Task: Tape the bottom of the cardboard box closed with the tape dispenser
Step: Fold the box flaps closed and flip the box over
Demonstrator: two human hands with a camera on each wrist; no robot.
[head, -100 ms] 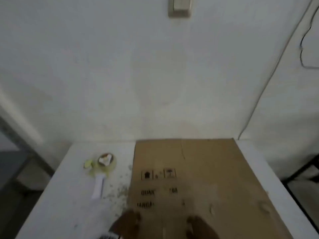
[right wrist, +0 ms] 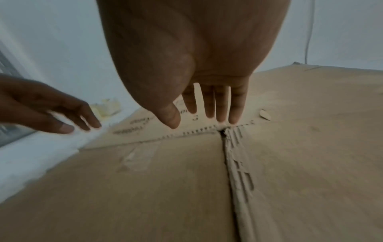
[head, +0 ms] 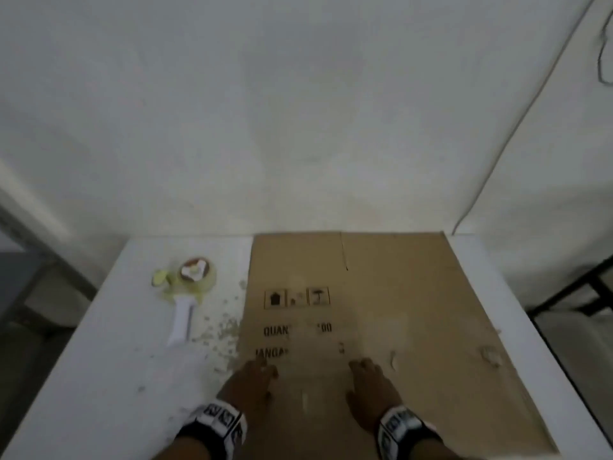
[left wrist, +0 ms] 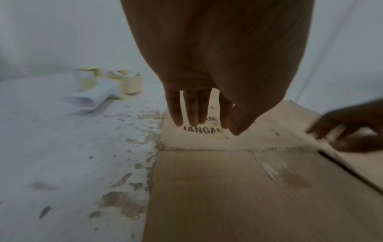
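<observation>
A flattened brown cardboard box [head: 398,310] lies on the white table [head: 109,376], with black symbols and lettering printed near its left side. My left hand [head: 255,376] reaches over the box's left edge, fingers [left wrist: 192,111] straight above the word JANGAN. My right hand [head: 368,380] hovers over the middle of the box, fingers [right wrist: 221,104] straight just above a perforated fold line and a slit between two flaps. Neither hand holds anything. The tape dispenser [head: 189,290], with a white handle and yellowish tape roll, lies on the table left of the box [left wrist: 238,188].
Small scuffs and crumbs mark the table [left wrist: 62,163] between dispenser [left wrist: 107,86] and box [right wrist: 290,147]. A white wall [head: 298,127] rises right behind the table. A thin cable [head: 517,127] runs down the wall at the right. A dark frame [head: 580,293] stands right of the table.
Both hands have moved forward and further into view over the near part of the box. The box and dispenser lie where they were.
</observation>
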